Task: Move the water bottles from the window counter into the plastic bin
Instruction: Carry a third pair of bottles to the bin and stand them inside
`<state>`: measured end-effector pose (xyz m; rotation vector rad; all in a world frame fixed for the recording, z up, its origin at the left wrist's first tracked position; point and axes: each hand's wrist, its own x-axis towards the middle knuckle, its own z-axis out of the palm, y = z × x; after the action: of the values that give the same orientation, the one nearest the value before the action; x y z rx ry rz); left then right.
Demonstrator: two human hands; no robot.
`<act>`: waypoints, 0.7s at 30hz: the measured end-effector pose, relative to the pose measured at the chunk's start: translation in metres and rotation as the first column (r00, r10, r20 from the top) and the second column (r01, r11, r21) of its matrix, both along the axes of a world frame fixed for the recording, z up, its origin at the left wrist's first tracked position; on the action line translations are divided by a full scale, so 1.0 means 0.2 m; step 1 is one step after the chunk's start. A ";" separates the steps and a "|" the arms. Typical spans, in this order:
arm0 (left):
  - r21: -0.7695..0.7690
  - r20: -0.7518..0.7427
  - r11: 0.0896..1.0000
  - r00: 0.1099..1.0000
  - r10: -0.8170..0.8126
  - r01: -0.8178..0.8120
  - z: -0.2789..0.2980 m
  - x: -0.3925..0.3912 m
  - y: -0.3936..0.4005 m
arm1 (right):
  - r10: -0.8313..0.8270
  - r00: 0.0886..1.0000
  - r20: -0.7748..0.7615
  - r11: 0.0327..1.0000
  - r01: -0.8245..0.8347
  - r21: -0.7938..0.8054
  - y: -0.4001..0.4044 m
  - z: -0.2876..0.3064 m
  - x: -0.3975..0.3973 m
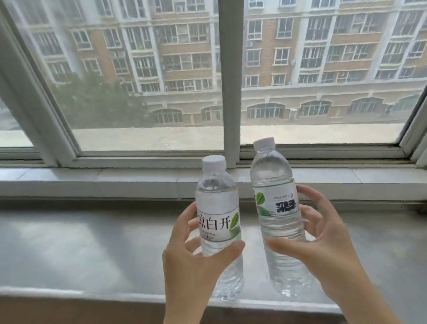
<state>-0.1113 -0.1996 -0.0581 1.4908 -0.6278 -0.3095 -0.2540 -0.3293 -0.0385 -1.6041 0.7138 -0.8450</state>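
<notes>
From my head camera, the grey window counter (72, 246) stretches wide and bare to my left, its front edge running across below my wrists. Behind it a raised sill step (131, 179) meets the window frame (234, 69), and on the right the counter ends near a wall corner, so there is less room on that side.

My left hand (190, 262) comes up from the bottom of the view, thumb across the front of the left bottle (218, 213) below its label and fingers curled round the far side. My grip wraps that bottle. My right hand (325, 242) mirrors it, thumb lying across the lower body of the right bottle (275, 203) and fingers (310, 194) spread around its right side at label height, holding it. Both bottles stand upright with white caps on, near each other but apart, over the counter's front part.

I cannot tell whether their bases touch the counter or hang just above it. The right bottle's label print is blurred. My forearms are cut off at the bottom edge.
</notes>
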 end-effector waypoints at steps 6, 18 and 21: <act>-0.001 -0.032 0.977 0.977 0.211 -0.211 0.03 -0.10 0.31 | 0.191 0.981 0.013 0.981 -0.191 0.015 0.16 0.02 -0.01; 0.036 0.013 0.859 0.859 0.511 -0.511 -0.02 -0.14 0.98 | 0.490 0.872 0.003 0.871 -0.490 0.047 0.63 0.01 0.21; 0.040 -0.004 0.807 0.808 0.590 -0.589 -0.02 -0.06 1.17 | 0.564 0.826 0.001 0.825 -0.563 0.053 0.80 0.01 0.37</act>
<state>-0.1235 0.0354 -0.0622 1.6374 -0.1166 0.1552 -0.1794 -0.1701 -0.0369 -1.6497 0.2306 -0.3721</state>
